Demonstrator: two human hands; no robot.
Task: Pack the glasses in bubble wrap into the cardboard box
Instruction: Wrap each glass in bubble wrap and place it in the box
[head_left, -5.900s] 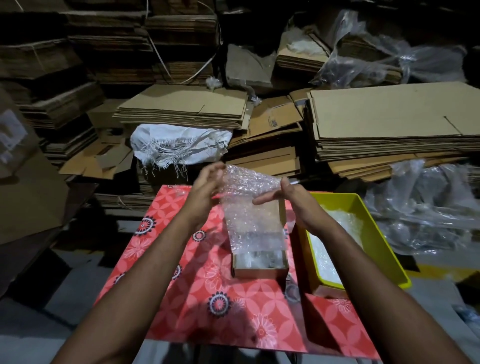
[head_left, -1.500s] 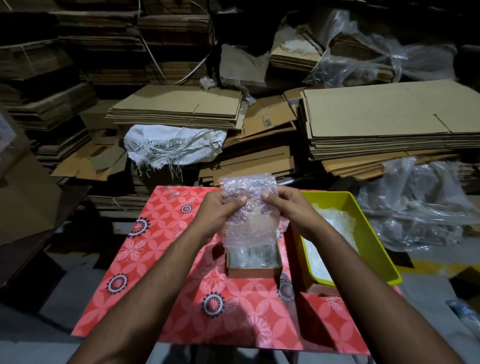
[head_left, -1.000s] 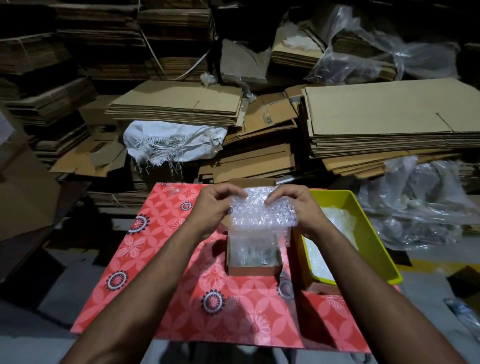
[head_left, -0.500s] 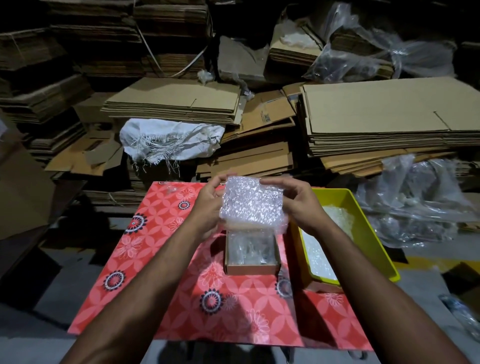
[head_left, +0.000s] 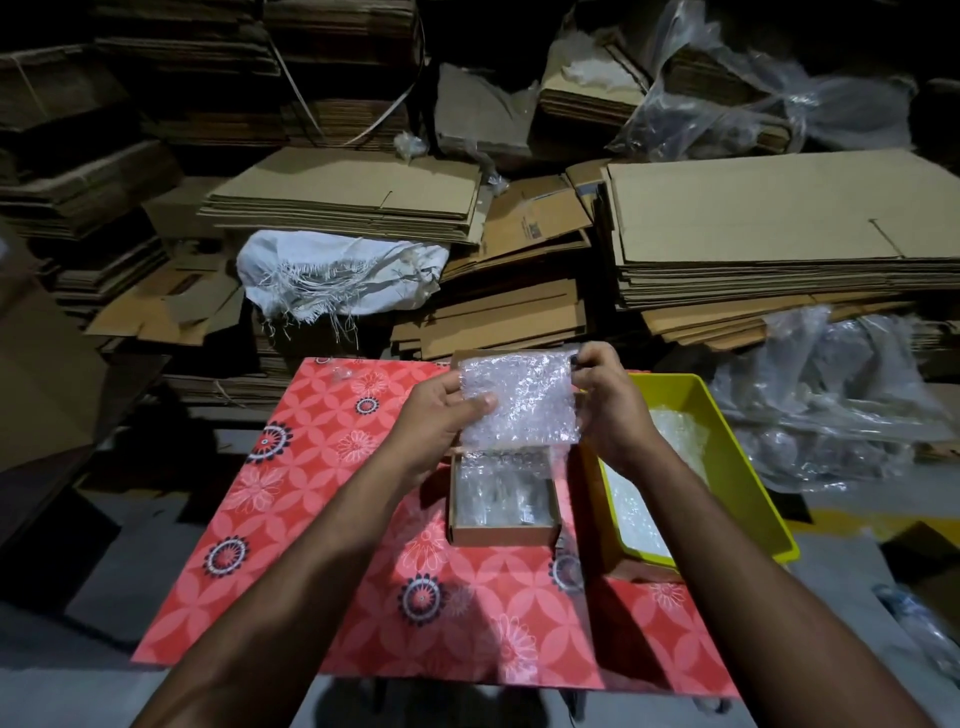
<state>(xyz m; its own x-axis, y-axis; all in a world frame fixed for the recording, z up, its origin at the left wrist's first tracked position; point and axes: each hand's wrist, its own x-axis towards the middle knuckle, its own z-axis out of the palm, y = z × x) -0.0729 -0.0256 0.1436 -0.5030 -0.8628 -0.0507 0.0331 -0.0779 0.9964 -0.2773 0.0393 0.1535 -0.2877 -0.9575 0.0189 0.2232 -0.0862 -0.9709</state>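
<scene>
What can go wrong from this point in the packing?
1. The bubble wrap sheet is only pinched at its edges by the left hand and right hand; it may fold unevenly and leave the wrapped glasses partly uncovered.
2. The cardboard box sits unheld on the patterned cloth; pressing the sheet in might shift it toward the yellow tray.

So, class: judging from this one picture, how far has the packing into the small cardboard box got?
Done: the cardboard box sits open on the red table, lined with bubble wrap, with clear items, hard to make out, inside. In hand: the left hand and right hand hold a bubble wrap sheet over it. Left: lowering the sheet and closing the box.
</scene>
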